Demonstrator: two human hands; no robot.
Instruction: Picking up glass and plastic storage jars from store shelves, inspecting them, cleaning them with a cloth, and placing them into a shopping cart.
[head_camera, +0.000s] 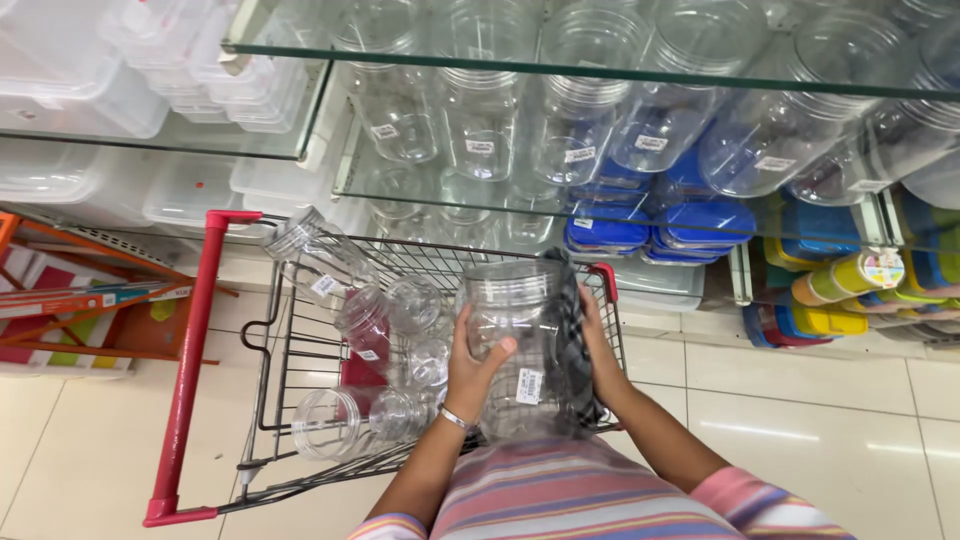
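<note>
Now I hold a big clear jar (520, 340) over the wire cart (300, 330). My left hand (470, 370) presses its near side, fingers spread. My right hand (600, 350) wraps the right side; I cannot tell how those fingers lie. Small jars (370, 330) lie in the cart.

Jar (515, 330) between the hands: clear, white label. Cloth (572, 340) at the right hand: dark check. Cart (200, 350) left of the hands: red handle, grey wire. Sleeves (590, 500): pink, blue, grey stripes. Lids (655, 220) beyond the hands: blue. Floor (830, 420): cream tile.
</note>
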